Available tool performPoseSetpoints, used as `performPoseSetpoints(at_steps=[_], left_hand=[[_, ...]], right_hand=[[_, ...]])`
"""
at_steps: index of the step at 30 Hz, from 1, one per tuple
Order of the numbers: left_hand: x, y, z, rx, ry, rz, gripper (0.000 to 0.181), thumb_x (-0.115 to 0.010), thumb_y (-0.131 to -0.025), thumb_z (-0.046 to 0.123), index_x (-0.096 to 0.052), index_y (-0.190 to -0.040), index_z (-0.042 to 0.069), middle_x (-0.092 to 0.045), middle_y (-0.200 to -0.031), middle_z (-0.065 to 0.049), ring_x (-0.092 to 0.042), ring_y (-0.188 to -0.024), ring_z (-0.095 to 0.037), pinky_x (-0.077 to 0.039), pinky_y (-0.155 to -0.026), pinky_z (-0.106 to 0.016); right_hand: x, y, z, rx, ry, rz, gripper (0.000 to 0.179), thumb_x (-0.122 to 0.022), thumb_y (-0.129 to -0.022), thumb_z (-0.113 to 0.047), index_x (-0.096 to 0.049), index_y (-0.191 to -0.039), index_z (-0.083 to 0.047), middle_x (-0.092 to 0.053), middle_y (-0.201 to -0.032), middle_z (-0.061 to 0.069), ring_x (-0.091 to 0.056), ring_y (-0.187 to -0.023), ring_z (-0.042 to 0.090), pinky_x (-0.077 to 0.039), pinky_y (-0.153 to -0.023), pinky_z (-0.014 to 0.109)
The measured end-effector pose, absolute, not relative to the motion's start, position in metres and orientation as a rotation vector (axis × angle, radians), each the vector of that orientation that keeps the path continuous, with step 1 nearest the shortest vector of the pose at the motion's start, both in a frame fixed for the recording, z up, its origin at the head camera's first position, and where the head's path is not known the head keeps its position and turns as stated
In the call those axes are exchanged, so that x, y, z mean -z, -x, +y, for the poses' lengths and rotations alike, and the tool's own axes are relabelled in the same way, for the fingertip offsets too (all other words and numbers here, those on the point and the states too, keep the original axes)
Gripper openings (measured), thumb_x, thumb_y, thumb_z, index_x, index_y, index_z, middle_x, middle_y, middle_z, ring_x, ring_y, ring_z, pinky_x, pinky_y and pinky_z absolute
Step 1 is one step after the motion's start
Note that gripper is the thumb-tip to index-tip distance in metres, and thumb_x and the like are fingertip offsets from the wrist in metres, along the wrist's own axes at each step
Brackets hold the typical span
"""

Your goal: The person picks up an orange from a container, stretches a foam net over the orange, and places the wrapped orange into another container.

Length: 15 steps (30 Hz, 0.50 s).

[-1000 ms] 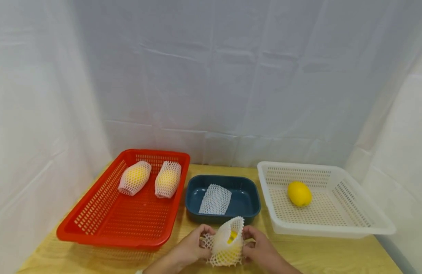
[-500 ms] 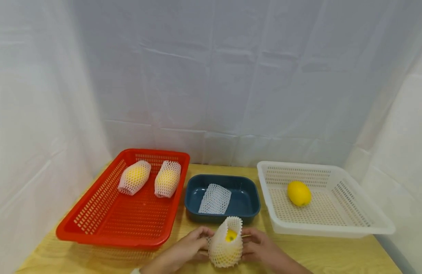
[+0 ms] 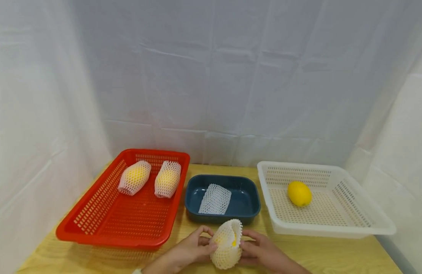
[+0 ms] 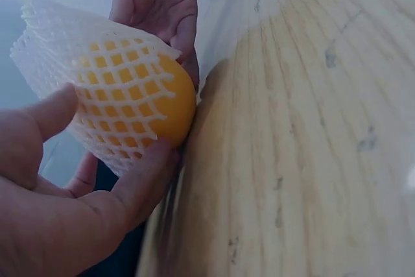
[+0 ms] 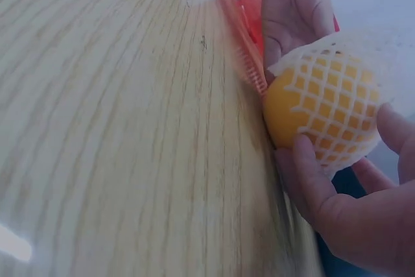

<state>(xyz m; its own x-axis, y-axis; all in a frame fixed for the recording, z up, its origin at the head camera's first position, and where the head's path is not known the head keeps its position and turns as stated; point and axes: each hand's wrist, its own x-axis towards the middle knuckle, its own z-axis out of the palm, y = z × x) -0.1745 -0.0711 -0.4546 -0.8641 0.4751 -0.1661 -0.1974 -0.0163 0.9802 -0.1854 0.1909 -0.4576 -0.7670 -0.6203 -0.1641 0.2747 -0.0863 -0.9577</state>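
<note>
Low over the table's front, a yellow oval fruit (image 4: 178, 105) sits inside a white foam net sleeve (image 3: 224, 253). The sleeve's top gapes, and the fruit's lower end shows bare in both wrist views. My left hand (image 3: 193, 245) holds the netted fruit from the left, its thumb on the mesh and fingertips by the bare end. From the right, my right hand (image 3: 262, 249) holds it too, thumb against the net and fingers underneath. Just behind them stands a dark blue dish (image 3: 246, 217) with a flat spare net sleeve (image 3: 215, 199) in it.
On the left is a red basket (image 3: 133, 224) with two netted yellow fruits (image 3: 134, 178) at its far end. A white basket (image 3: 320, 228) on the right holds one bare yellow fruit (image 3: 299, 193). White sheeting (image 3: 211, 95) hangs behind the wooden table (image 3: 327, 255).
The net, flared at its lower edge a second ago, now lies snug round the fruit. The fruit and sleeve have turned, with the opening now facing right. Both baskets and the dish stay put.
</note>
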Motion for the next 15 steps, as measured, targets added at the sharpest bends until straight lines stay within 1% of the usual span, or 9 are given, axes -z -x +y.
performPoseSetpoints(at_steps=[4, 8, 11, 15], left_hand=[[0.449, 0.175, -0.072, -1.924, -0.300, 1.840, 0.043, -0.067, -0.092, 0.019, -0.038, -0.118, 0.001, -0.058, -0.107, -0.014, -0.060, -0.094, -0.023, -0.054, -0.085, -0.040], [0.442, 0.174, -0.072, -1.941, -0.245, 1.810, 0.044, -0.064, -0.094, 0.023, -0.038, -0.122, 0.002, -0.054, -0.111, -0.016, -0.061, -0.093, -0.024, -0.054, -0.085, -0.044], [0.436, 0.173, -0.071, -1.985, -0.215, 1.750, 0.041, -0.062, -0.095, 0.026, -0.039, -0.122, 0.005, -0.054, -0.113, -0.015, -0.061, -0.093, -0.024, -0.055, -0.082, -0.043], [0.425, 0.173, -0.067, -2.088, -0.207, 1.649, 0.035, -0.061, -0.097, 0.026, -0.040, -0.119, 0.010, -0.053, -0.113, -0.010, -0.059, -0.096, -0.021, -0.054, -0.080, -0.043]], right_hand=[[0.458, 0.185, 0.187, 1.952, 0.340, 1.526, 0.061, -0.053, -0.101, -0.021, -0.022, -0.146, 0.008, -0.059, -0.125, 0.017, -0.061, -0.110, 0.030, -0.049, -0.095, 0.047], [0.453, 0.183, 0.182, 1.968, 0.317, 1.492, 0.061, -0.052, -0.102, -0.025, -0.022, -0.147, 0.003, -0.057, -0.127, 0.016, -0.060, -0.111, 0.030, -0.048, -0.097, 0.047], [0.447, 0.181, 0.178, 1.974, 0.310, 1.483, 0.060, -0.046, -0.103, -0.030, -0.020, -0.148, 0.001, -0.055, -0.129, 0.013, -0.059, -0.112, 0.030, -0.047, -0.097, 0.045], [0.439, 0.182, 0.170, 2.016, 0.324, 1.454, 0.061, -0.038, -0.105, -0.035, -0.014, -0.149, 0.000, -0.051, -0.130, 0.011, -0.057, -0.112, 0.030, -0.047, -0.097, 0.041]])
